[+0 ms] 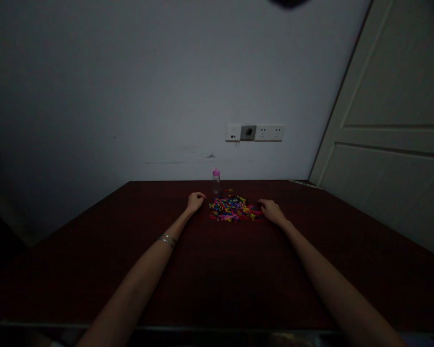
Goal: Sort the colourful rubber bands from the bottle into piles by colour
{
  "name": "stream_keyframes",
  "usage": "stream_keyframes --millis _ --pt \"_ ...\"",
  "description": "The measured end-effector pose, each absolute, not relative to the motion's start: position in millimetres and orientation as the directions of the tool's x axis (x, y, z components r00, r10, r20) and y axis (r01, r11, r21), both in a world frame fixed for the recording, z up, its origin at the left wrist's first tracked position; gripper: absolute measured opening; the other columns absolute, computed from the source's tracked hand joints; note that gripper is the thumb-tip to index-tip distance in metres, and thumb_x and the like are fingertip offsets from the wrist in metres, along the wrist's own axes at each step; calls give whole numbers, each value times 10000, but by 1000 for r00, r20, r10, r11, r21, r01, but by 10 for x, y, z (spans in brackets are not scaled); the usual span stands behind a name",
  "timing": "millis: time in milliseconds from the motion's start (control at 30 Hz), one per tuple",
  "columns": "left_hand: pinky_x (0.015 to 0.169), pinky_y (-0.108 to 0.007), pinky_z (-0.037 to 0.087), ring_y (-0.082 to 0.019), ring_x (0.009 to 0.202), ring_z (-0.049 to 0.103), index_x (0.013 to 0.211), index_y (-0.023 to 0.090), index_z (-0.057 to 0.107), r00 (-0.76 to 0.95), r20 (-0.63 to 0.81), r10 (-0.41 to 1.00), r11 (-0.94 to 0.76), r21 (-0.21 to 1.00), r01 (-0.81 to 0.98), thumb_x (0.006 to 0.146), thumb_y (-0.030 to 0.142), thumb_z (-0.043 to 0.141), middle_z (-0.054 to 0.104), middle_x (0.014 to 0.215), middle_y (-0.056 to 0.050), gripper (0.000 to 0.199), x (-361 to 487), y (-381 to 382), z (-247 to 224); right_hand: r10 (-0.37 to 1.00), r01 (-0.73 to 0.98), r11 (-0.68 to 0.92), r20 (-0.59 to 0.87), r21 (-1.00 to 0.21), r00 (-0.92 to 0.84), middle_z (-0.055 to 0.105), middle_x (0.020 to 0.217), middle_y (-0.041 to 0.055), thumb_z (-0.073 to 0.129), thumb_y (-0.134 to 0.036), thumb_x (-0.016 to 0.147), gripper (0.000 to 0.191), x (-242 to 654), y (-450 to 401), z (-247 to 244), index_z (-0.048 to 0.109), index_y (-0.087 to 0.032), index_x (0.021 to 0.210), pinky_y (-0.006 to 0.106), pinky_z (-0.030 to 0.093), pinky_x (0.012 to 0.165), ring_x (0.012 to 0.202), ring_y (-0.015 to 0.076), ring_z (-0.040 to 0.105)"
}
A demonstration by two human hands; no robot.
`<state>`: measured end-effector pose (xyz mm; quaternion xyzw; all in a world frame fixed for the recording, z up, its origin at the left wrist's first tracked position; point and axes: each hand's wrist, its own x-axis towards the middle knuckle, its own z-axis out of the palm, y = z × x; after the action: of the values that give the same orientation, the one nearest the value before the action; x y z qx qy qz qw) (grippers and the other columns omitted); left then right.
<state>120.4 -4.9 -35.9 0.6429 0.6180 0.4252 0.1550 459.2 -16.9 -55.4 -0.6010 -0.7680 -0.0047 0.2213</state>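
A loose heap of small colourful bands (235,208), in pink, yellow, blue, red and other colours, lies on the dark red-brown table (217,274). Just left of the heap, my left hand (196,201) rests on the tabletop with its fingers loosely bent and nothing visible in them. My right hand (271,210) lies at the heap's right edge, fingers reaching toward the bands and apparently holding none. Behind the heap stands a small clear bottle (216,185) with a pink cap, upright, touched by neither hand. What is inside the bottle is too dim to make out.
A pale wall (166,96) rises behind the table, carrying a row of sockets (269,133). On the right is a white panelled door (390,125). A thin flat strip (305,184) lies at the table's back right corner. The table's front edge (217,328) runs below my forearms.
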Motion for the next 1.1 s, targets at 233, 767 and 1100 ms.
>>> stream_keyframes --millis 233,767,1100 --pt "692 -231 427 -140 727 561 726 129 666 158 419 894 -403 602 689 617 144 524 637 752 -36 179 1305 -204 -123 928 933 260 331 -249 -170 568 1188 91 385 -130 778 412 4594 -145 -577 573 -172 1142 354 372 931 1120 222 489" --pt "554 -185 351 -108 592 512 833 157 677 517 138 845 -502 536 678 663 333 609 598 663 6 254 1117 -687 -111 923 920 281 340 -271 -182 580 1174 87 384 -133 772 407 4638 -102 -611 581 -153 1128 323 378 935 1096 212 513" --pt "607 -195 366 -125 657 523 758 168 657 430 236 872 -489 486 725 714 340 566 613 731 -16 200 1150 -668 -300 926 809 268 373 -523 -65 641 1065 80 395 -131 730 408 4647 -155 -527 622 -144 1069 313 422 886 992 197 579"
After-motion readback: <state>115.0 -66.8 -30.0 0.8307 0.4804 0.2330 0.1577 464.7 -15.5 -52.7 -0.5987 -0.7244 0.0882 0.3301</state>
